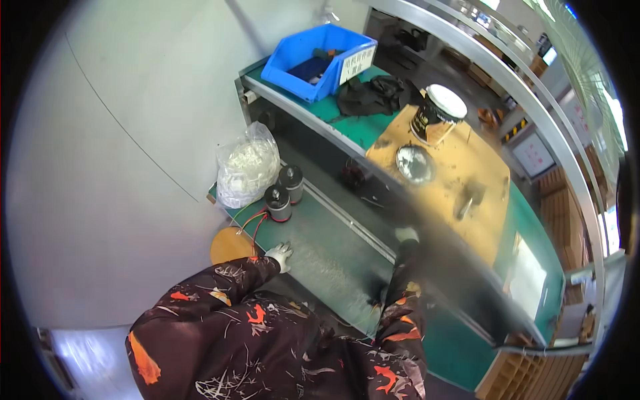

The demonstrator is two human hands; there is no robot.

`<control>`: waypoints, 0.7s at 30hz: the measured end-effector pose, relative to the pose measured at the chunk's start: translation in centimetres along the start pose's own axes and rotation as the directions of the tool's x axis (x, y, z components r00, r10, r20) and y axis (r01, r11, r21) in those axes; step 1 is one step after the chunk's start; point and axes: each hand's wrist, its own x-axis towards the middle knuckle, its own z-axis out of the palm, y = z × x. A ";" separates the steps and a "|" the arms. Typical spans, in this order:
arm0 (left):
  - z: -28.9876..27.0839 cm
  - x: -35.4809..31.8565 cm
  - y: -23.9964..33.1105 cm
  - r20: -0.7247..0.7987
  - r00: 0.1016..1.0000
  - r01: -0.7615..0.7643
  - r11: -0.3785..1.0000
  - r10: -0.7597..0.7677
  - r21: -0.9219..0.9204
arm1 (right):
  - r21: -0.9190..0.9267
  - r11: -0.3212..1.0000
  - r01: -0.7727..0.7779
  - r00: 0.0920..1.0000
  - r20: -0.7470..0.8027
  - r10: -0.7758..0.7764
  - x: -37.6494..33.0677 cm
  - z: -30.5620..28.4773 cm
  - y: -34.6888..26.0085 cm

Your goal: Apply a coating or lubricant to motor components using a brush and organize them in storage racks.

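My left hand (280, 256), in a white glove, rests with its fingers spread at the near edge of a green bench top (310, 250). It appears to hold nothing. Beyond it stand two dark cylindrical motors, one in front (278, 204) and one behind (291, 183), both upright. Red and greenish wires (257, 219) trail from the front motor toward the bench's left edge. My right hand (407, 235), also white-gloved, reaches to the bench's far right side, by a long dark gap. Blur and the sleeve hide its fingers. A dark smeared shape (377, 292) lies beside my right forearm.
A clear bag of whitish material (248, 167) sits behind the motors. Across the gap, another bench carries a blue bin (280, 70), black cloth (377, 95), a white-lidded bucket (440, 115), a round metallic dish (415, 164) and a tan board (440, 187). A round wooden seat (230, 247) stands left.
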 end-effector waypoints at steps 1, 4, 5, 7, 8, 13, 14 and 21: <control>0.4 -3.4 -2.4 0.014 0.989 0.146 0.989 -0.146 -0.031 | -0.070 0.995 -0.076 0.994 0.077 0.081 1.1 1.1 -5.8; 2.3 -10.1 -4.7 0.147 0.890 0.443 0.895 -0.432 -0.051 | -0.018 0.992 -0.122 0.879 0.463 0.116 -4.9 -7.2 -19.8; 1.6 -8.3 -3.9 0.144 0.905 0.412 0.909 -0.401 -0.057 | -0.129 0.987 -0.100 0.820 0.551 0.155 -4.5 -8.4 -17.4; 0.7 -6.1 -3.0 0.203 0.891 0.433 0.895 -0.407 -0.107 | -0.182 0.979 -0.096 0.782 0.594 0.188 -5.5 -9.2 -13.7; 0.3 -5.4 -3.1 0.186 0.899 0.423 0.897 -0.397 -0.127 | -0.186 0.978 -0.095 0.774 0.605 0.190 -5.6 -9.1 -13.1; -0.9 -4.3 -2.2 0.102 0.929 0.361 0.932 -0.355 -0.044 | -0.129 0.990 -0.058 0.799 0.588 0.123 -2.8 -6.9 -14.6; -3.0 -2.5 -1.4 0.134 0.893 0.441 0.894 -0.430 -0.072 | -0.110 0.992 -0.069 0.808 0.577 0.120 -2.3 -6.1 -14.5; -3.6 10.7 -0.2 0.097 0.959 0.279 0.821 -0.267 -0.499 | 0.045 0.974 -0.222 0.878 0.444 0.180 -6.6 -7.2 -26.2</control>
